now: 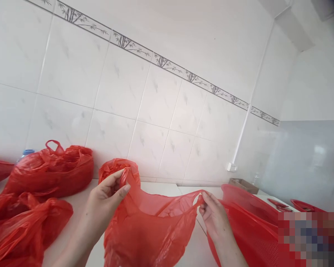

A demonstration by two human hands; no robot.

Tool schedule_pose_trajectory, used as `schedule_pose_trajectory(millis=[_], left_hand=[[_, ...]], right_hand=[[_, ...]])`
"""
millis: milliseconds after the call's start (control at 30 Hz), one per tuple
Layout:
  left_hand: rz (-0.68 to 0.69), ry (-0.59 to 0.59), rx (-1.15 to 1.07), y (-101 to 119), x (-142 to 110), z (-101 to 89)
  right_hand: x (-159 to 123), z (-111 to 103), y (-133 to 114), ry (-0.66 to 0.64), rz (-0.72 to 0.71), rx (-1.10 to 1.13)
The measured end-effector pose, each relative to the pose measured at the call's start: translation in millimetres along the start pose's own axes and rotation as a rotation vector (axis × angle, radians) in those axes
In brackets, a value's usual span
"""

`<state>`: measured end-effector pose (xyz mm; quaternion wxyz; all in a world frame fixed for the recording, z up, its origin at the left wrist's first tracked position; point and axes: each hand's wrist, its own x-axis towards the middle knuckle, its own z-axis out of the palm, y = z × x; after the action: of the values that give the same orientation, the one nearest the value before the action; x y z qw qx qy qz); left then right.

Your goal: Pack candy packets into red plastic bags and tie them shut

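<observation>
A thin red plastic bag (150, 233) hangs between my two hands with its mouth stretched wide. My left hand (108, 200) pinches one handle of it between thumb and fingers. On the other side, my right hand (213, 215) grips the opposite handle. What lies inside the bag's lower part cannot be made out. Just behind my left hand stands another crumpled red bag (107, 167), partly hidden by it. To the right of my right hand is a large red plastic basket (247, 230) with a perforated wall.
Filled red bags (55, 174) stand on the white table (80, 200) at left, with a blue-capped bottle (28, 152) behind them. A cardboard box (243, 185) and a small red basket (306, 204) are at the right. A tiled wall (114, 89) bounds the back.
</observation>
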<state>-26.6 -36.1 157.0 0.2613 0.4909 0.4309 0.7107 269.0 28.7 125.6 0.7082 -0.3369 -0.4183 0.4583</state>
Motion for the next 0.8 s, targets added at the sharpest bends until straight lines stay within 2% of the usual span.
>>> schedule_pose_trajectory(millis=[100,200,267,367,400,433,467,567,633,700,800], left_hand=[[-0.016,-0.043,0.077,-2,2,-10.1],[0.104,-0.067,0.313,-6,-1,-11.5],[0.209,-0.191,0.441,-8,-9,-3.5],[0.275,-0.518,0.508,-9,-21,15.4],[0.277,-0.589,0.516,-9,-23,19.9],[0.282,-0.606,0.528,-11,-22,22.0],[0.290,-0.566,0.550,-12,-20,21.2],[0.306,-0.269,0.645,-17,-5,4.9],[0.323,-0.170,0.699,-18,3,-8.0],[0.347,-0.197,0.753,-14,3,-13.7],[0.382,-0.311,0.845,-6,-5,-8.1]], right_hand=[[4,2,11,-0.041,0.000,0.076],[6,5,22,-0.076,0.035,0.188],[8,5,34,-0.049,0.115,0.266],[9,3,61,-0.006,0.280,0.349],[9,2,70,0.002,0.318,0.365],[9,0,79,0.009,0.338,0.376],[8,-2,85,0.006,0.344,0.381],[7,-5,93,-0.060,0.312,0.386],[6,-4,89,-0.102,0.313,0.408],[7,-1,80,-0.063,0.338,0.438],[11,6,69,0.042,0.368,0.471]])
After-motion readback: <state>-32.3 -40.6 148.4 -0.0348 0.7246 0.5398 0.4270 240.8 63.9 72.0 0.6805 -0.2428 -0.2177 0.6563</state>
